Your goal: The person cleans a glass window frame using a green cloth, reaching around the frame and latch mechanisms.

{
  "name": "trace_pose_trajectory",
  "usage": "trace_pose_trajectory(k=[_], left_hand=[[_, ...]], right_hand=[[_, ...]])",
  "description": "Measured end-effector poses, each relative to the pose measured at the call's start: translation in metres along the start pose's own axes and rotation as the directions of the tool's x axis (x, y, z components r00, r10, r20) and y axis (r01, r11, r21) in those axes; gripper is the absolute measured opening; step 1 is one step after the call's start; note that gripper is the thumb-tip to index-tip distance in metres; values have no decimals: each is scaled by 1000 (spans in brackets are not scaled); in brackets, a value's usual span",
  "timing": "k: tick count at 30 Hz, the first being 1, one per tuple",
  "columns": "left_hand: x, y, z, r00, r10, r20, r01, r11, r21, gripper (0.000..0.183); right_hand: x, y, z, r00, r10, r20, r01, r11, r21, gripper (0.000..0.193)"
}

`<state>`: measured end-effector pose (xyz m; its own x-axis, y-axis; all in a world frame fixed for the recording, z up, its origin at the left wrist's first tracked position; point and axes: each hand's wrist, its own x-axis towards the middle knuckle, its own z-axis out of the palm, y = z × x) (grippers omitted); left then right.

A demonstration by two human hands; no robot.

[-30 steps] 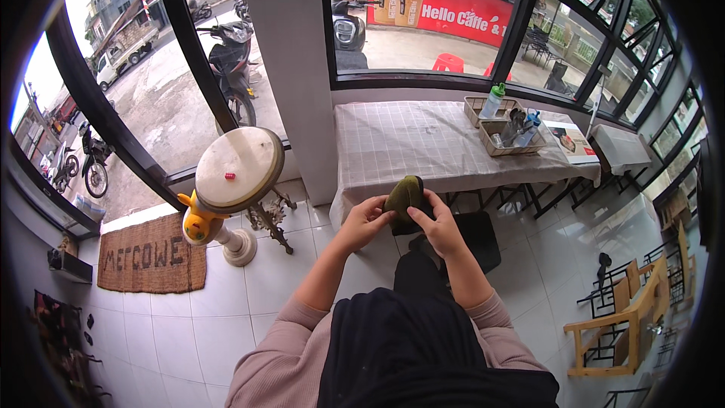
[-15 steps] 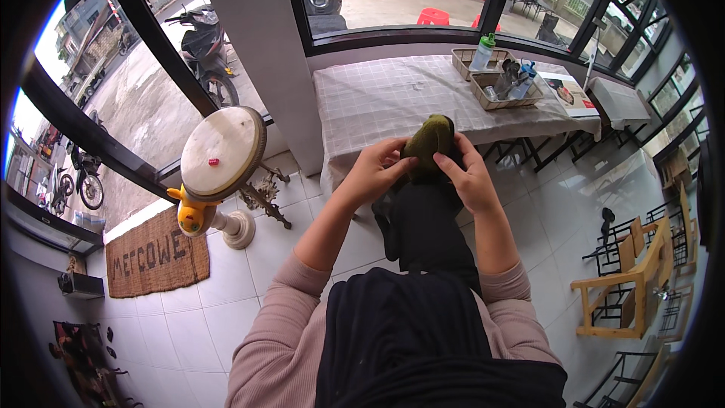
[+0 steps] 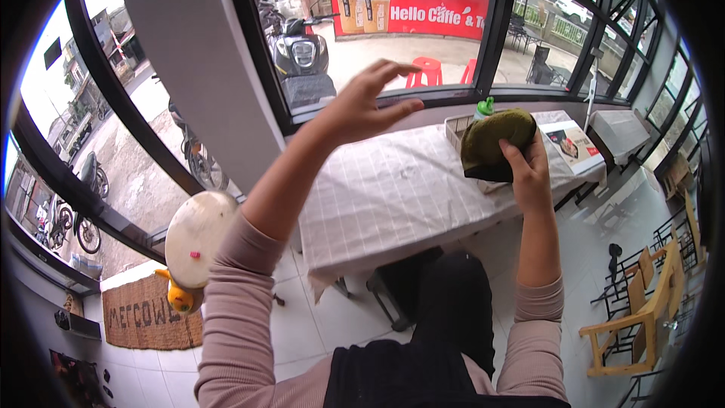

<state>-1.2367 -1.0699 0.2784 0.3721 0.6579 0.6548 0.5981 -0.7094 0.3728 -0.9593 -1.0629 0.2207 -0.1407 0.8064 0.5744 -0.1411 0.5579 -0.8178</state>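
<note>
My right hand (image 3: 530,162) grips an olive-green, rounded fabric item (image 3: 495,140) with a darker lower part, holding it up above the right part of the table. The thumb presses on its near face; the fingers behind it are hidden. I cannot tell exactly what kind of thing it is. My left hand (image 3: 370,106) is raised in front of the window, empty, with thumb and fingers apart. Below both hands stretches a table with a pale checked tablecloth (image 3: 377,189).
A bottle with a green cap (image 3: 484,108) and a basket (image 3: 455,132) are partly hidden behind the fabric item. A printed sheet (image 3: 578,143) lies at the table's right end. To the left stand a round pale-topped stool (image 3: 198,230) and a brown doormat (image 3: 143,321). Wooden chairs (image 3: 634,332) are at right.
Both hands held the fabric item together before. My left hand has let go and risen up and left; my right hand has carried the item up and right. The view has tilted up.
</note>
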Motion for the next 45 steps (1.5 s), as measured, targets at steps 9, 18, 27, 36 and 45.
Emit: trace_pose_trajectory(k=[9,18,27,36,45], left_hand=[[325,-279,-187,728,-72,-682,670,287,685,54],[381,-327,-216,788,-401,-467,595,303,744,52],[387,-316,-213,763,-379,-524,644,372,669,42],[384,-317,-221,759,-376,-532,652,446,614,44],[383,-316,-221,725,-408,-556,689,451,568,43]], right_hand=[[337,78,-65,920,-268,287,305,947,-95,35],[452,100,-156,982,-137,-128,72,906,-418,34],[678,56,57,853,-516,80,442,632,-637,44],[668,42,233,920,-167,355,379,610,-696,33],[707,48,142,992,37,117,93,394,-914,32]])
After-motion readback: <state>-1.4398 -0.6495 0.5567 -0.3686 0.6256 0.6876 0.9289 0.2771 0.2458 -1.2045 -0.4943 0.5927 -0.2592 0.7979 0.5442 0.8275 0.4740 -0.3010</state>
